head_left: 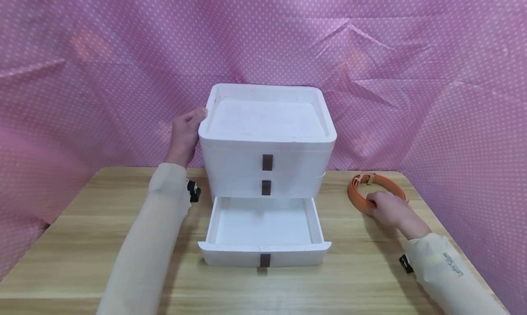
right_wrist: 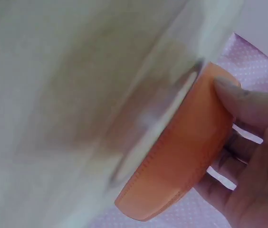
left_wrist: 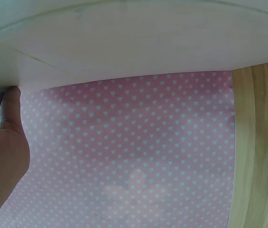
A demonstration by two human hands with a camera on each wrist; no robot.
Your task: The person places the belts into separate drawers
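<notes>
A white drawer unit (head_left: 267, 143) stands in the middle of the table, its bottom drawer (head_left: 263, 221) pulled out toward me with a bare inside. My left hand (head_left: 185, 134) rests against the unit's upper left side; in the left wrist view its fingers (left_wrist: 11, 107) touch the white wall, the rest partly cut off. To the right, my right hand (head_left: 391, 209) holds a coiled orange belt (head_left: 355, 194) with a gold-coloured buckle. The right wrist view shows the thumb on the stitched belt (right_wrist: 177, 147) and the fingers behind it.
The unit's top is a shallow tray (head_left: 267, 118) with a raised rim. Two upper drawers with brown tabs (head_left: 267, 162) are closed. A pink dotted cloth (head_left: 263, 36) hangs behind and at both sides of the wooden table (head_left: 103, 232).
</notes>
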